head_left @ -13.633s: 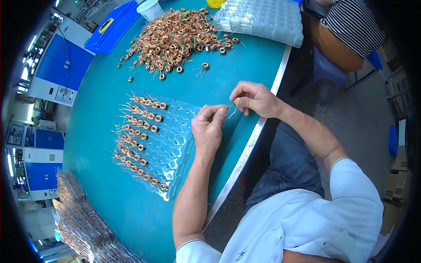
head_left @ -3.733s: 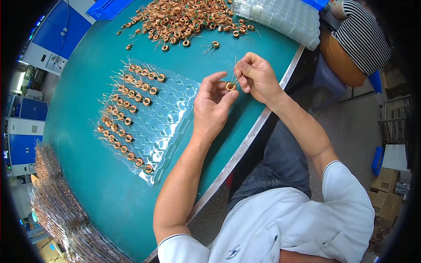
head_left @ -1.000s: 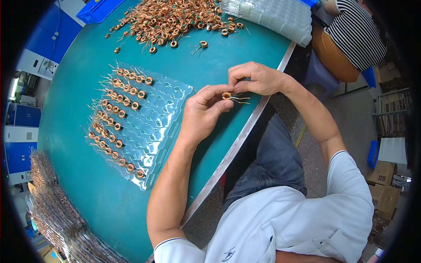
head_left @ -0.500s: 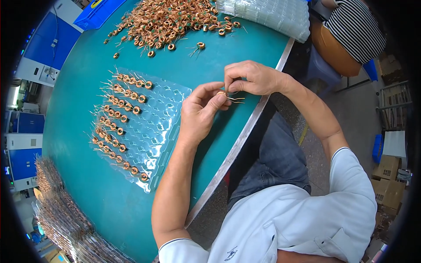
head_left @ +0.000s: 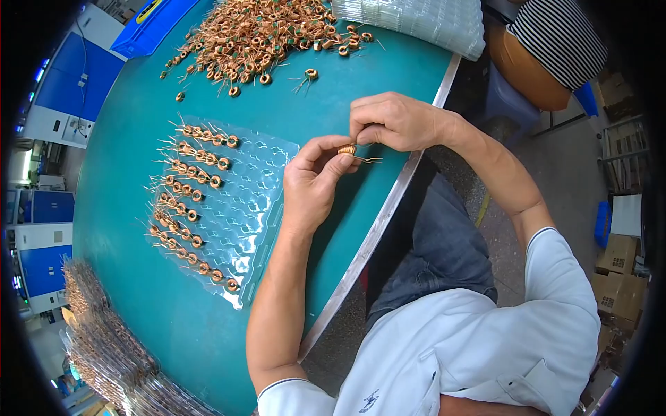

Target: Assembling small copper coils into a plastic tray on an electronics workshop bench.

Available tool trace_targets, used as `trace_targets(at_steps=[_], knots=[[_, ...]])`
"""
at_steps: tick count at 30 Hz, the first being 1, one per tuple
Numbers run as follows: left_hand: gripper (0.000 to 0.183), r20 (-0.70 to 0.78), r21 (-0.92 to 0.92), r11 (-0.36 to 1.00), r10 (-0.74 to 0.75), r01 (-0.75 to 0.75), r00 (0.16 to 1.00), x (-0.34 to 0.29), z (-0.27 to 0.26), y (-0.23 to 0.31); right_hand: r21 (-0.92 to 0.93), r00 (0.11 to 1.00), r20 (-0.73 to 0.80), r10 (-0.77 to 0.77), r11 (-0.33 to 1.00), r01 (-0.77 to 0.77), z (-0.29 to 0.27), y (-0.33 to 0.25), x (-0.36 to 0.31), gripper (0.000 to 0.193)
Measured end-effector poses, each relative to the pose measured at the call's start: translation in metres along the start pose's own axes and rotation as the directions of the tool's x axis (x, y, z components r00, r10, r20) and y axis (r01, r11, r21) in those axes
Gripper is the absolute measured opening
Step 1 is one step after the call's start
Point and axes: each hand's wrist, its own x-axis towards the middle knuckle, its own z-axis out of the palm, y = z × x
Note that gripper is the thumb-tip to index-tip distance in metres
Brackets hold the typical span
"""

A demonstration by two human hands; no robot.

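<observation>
A copper-wound toroidal coil (head_left: 347, 150) is pinched between the thumb and fingers of my left hand (head_left: 313, 177), with wire leads sticking out to the right. Just right of it, my right hand (head_left: 395, 123) has thumb and forefinger pressed together at the coil's upper side; a wire lead seems to lie in that pinch, though the fingertips mostly hide it. To the left lies a clear plastic blister tray (head_left: 260, 208), its left part filled with rows of similar coils (head_left: 198, 173), leads pointing left. The tray's right-hand pockets hold no coils.
A big heap of loose coils (head_left: 260, 35) covers the far side of the green table (head_left: 208, 353), with a single coil (head_left: 311, 73) nearer me. Stacked clear trays (head_left: 416, 24) stand far right, filled trays (head_left: 114, 347) near left, a blue bin (head_left: 154, 31) far left. Another person (head_left: 555, 48) sits at right.
Both hands stay together at the coil; the right has shifted slightly and the coil appears turned a little in the left fingers. The whole view has moved slightly.
</observation>
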Motion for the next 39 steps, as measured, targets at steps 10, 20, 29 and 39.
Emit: trace_targets(at_steps=[10,20,29,39], knots=[[0.017,0.041,0.051,0.998,0.025,-0.027,0.999,-0.001,0.002,-0.004,-0.167,0.994,0.0,-0.109,0.98,0.108,-0.002,-0.001,-0.004,0.008],[0.016,0.033,0.098,0.995,0.004,-0.008,0.999,0.0,0.003,-0.004,-0.354,0.973,-0.032,-0.231,0.913,0.205,-0.005,0.0,-0.01,0.008],[0.016,-0.019,0.025,0.999,-0.026,0.026,0.999,-0.001,0.004,-0.004,-0.376,0.974,-0.022,-0.224,0.905,0.2,-0.007,-0.004,-0.012,0.006],[0.016,-0.084,-0.007,1.0,0.0,0.0,0.996,0.0,-0.002,-0.001,-0.474,0.95,-0.049,-0.309,0.844,0.25,-0.038,-0.007,-0.01,0.005]])
